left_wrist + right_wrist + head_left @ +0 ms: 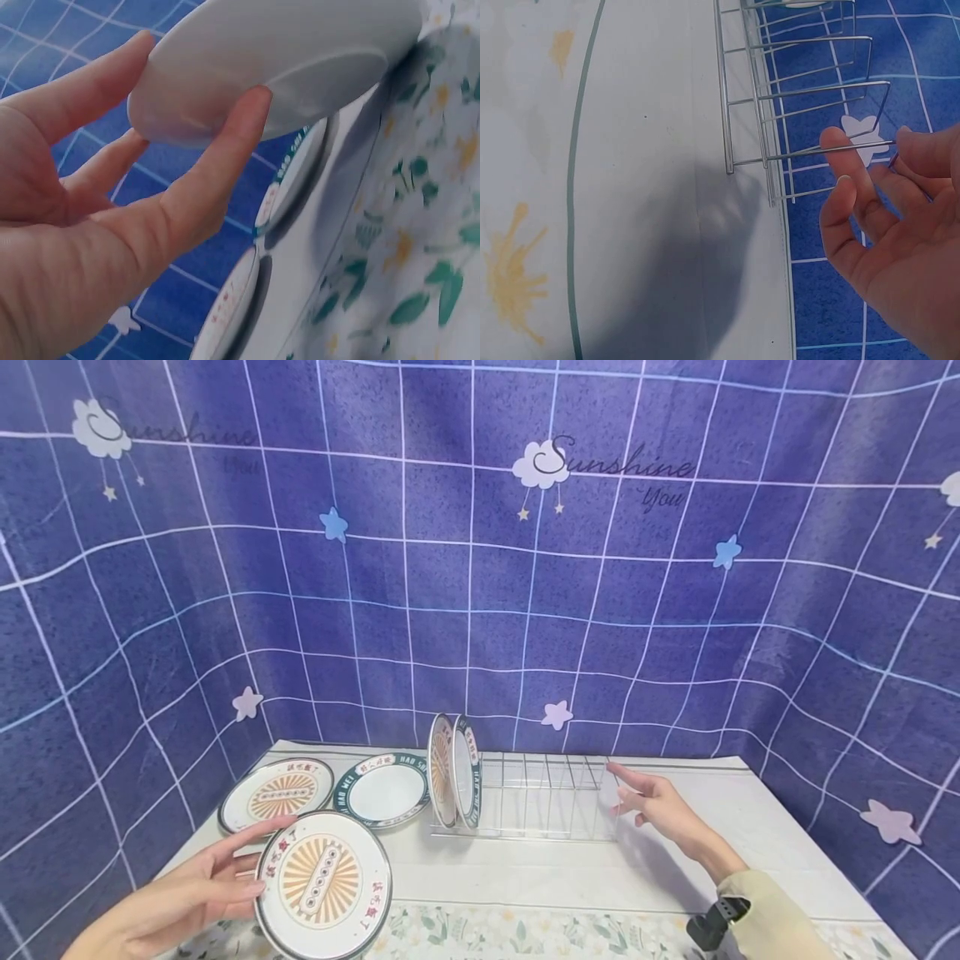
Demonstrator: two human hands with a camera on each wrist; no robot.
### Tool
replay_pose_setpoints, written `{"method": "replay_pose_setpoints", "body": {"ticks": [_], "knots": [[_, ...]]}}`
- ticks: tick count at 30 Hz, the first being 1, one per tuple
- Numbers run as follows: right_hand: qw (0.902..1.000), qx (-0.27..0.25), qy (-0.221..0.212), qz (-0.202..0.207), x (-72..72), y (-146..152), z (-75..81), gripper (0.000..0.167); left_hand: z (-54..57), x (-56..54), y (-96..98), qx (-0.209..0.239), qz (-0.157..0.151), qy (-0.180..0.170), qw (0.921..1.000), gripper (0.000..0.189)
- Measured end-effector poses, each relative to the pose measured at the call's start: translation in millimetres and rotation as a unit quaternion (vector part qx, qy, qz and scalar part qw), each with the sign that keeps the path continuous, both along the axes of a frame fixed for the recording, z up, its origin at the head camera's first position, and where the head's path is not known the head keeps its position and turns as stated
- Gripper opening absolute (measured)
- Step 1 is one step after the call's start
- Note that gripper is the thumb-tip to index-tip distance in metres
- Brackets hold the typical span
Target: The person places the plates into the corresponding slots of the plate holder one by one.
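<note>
My left hand (198, 887) grips the left rim of a round white plate (326, 883) with an orange sunburst and red characters. The plate is tilted with its face toward the head camera; its white underside (277, 67) shows in the left wrist view. A wire dish rack (525, 837) stands at the back, holding a sunburst plate (441, 768) and a green-rimmed plate (467, 772) upright at its left end. At the rack's right end, my right hand (660, 810) holds the end wire (832, 151) between thumb and fingers.
Left of the rack lie another sunburst plate (281, 795) and a green-rimmed plate (384, 789), both flat on the white table (720, 793). A leaf-patterned cloth (525, 931) runs along the front. Blue gridded curtain (480, 577) encloses the back and sides.
</note>
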State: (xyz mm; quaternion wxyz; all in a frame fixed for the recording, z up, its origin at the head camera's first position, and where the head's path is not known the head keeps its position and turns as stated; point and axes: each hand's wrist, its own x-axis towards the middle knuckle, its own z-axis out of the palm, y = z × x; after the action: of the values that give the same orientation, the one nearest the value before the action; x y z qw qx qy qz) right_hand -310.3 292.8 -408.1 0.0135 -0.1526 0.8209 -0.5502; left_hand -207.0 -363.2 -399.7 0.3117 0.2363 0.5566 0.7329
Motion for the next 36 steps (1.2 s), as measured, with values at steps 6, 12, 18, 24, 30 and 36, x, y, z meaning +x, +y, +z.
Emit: {"method": "replay_pose_setpoints", "body": {"ticks": [6,12,18,24,30,36], "knots": [[1.0000,0.002,-0.002,-0.003,0.3,-0.3,-0.6,0.056,7.2,0.7,14.9,-0.008,0.020,0.022,0.9995,0.078],[1.0000,0.003,0.001,0.001,-0.2,-0.3,-1.1,0.057,16.6,8.5,30.9,-0.045,0.051,0.057,0.9960,0.079],[1.0000,0.005,0.001,0.000,0.1,-0.3,-0.2,0.057,26.8,15.6,48.9,-0.047,0.053,0.087,0.9937,0.080],[1.0000,0.003,-0.003,-0.003,0.8,-0.6,0.0,0.057,35.6,21.2,66.3,-0.056,0.061,0.112,0.9903,0.081],[1.0000,0.003,-0.002,-0.005,0.5,-0.3,-0.6,0.057,38.5,24.5,81.6,-0.019,0.047,0.166,0.9847,0.081],[1.0000,0.005,-0.002,-0.004,0.2,-0.1,0.3,0.057,42.6,27.5,96.2,0.000,0.045,0.207,0.9773,0.082]]}}
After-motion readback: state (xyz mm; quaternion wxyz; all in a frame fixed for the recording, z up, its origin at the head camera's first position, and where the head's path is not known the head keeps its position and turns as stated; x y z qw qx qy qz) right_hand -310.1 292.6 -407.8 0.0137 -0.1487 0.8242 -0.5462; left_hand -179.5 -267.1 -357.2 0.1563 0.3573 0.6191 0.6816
